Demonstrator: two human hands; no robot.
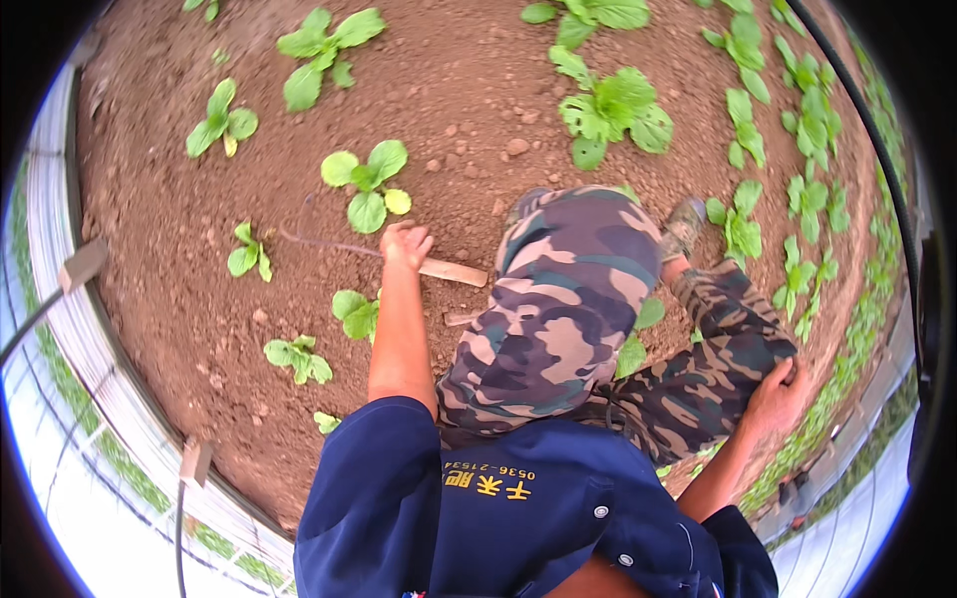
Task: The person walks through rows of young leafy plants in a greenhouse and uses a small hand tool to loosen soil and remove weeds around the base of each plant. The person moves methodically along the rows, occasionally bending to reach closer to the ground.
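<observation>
My left hand (pixel 406 244) is closed around the wooden handle (pixel 454 272) of a hand tool, probably a small hoe. The tool's thin, curved metal part (pixel 329 243) reaches left across the soil; it is blurred, so its tip is hard to make out. Just above this hand grows a leafy seedling (pixel 368 183) with some yellowing leaves. Another seedling (pixel 357 314) is partly hidden behind my left forearm. My right hand (pixel 780 398) rests on my bent right knee, in camouflage trousers (pixel 695 374), and holds no object.
Spaced seedlings stand in brown soil (pixel 463 90), including a larger plant with holed leaves (pixel 617 112). Denser rows (pixel 811 119) run along the right. A wooden piece (pixel 460 318) shows beside my left leg. A low pale barrier (pixel 56 202) with wooden blocks (pixel 82 265) borders the left.
</observation>
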